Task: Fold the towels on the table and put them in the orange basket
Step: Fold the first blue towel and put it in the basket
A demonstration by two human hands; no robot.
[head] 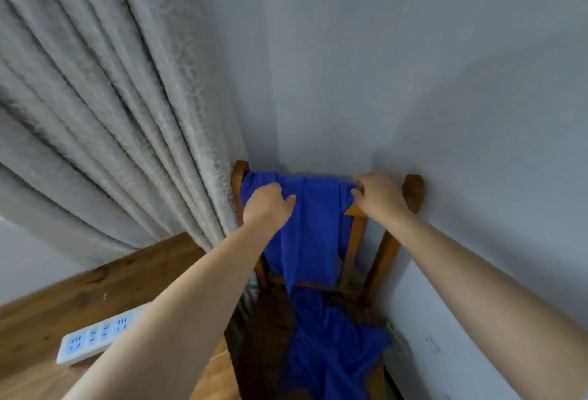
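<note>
Two bare forearms fill the lower corners, both stretched forward toward a wooden chair (pixel 413 191) pushed up against a pale grey wall (pixel 397 65). Draped over the chair's top rail is a blue towel (pixel 313 234), bright royal blue, hanging down the front of the backrest and spilling onto the seat, where it lies in loose crumpled folds. Left hand (pixel 269 205) is on the towel near the left end of the rail, fingers curled and bunching the cloth, thumb poking out to the right across the fabric. Right hand (pixel 378 196) sits at the towel's right edge on the rail, fingers bent over the top and pinching the cloth where bare wood begins; whether it also clamps the rail itself is hard to say. Between the two hands the towel runs across the rail in a few vertical pleats. Right post of the chair shows uncovered beyond the right hand, touching the wall. On the left, a heavy grey curtain (pixel 111 113) falls in deep folds, its edge brushing the chair's left post. Down at lower left, a white power strip (pixel 95 336) lies on the wood-grain floor (pixel 63 301), partly hidden by the left forearm. No basket or table appears in view.
</note>
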